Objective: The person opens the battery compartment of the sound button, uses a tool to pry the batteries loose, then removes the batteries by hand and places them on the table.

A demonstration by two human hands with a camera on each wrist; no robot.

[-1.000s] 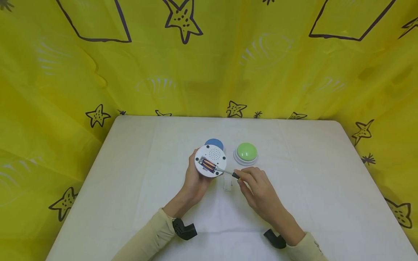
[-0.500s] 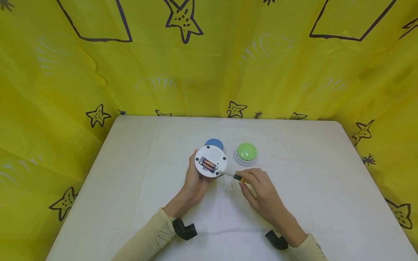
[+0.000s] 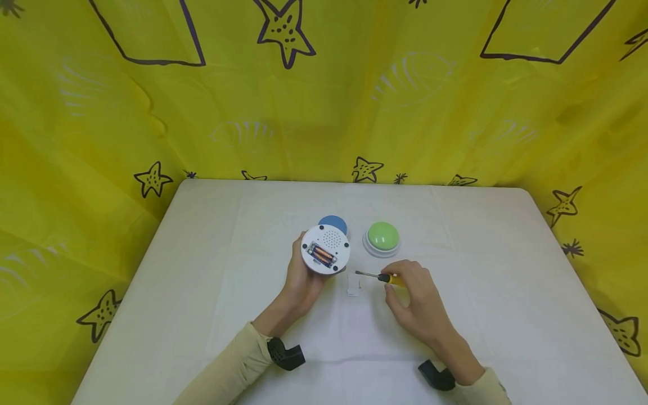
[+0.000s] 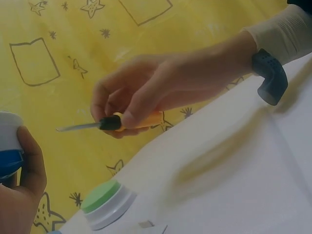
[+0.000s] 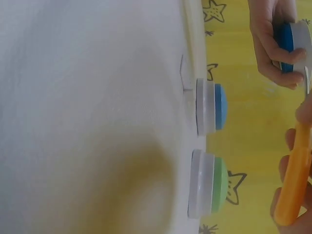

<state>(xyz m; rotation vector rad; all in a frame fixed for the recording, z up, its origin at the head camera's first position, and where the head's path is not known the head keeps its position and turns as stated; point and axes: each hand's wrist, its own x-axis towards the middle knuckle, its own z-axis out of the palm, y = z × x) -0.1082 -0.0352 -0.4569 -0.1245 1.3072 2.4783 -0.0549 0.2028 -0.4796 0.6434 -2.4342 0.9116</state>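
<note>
Right hand (image 3: 416, 301) pinches the screwdriver (image 3: 384, 278), now drawn back from the white device (image 3: 341, 254).
Left hand (image 3: 304, 286) grips the device, which partly hides a blue button (image 3: 334, 223); a green button (image 3: 383, 235) stands nearby.

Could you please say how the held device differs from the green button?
The held device is held up, its batteries exposed; the green button stands dome-up on the table. The held device's coloured part is blue; the green button's is green. Both have round white bases.

Head view: the white device (image 3: 333, 239) partly hides the blue button (image 3: 333, 220); left wrist view: left hand (image 4: 22, 200) cropped.
</note>
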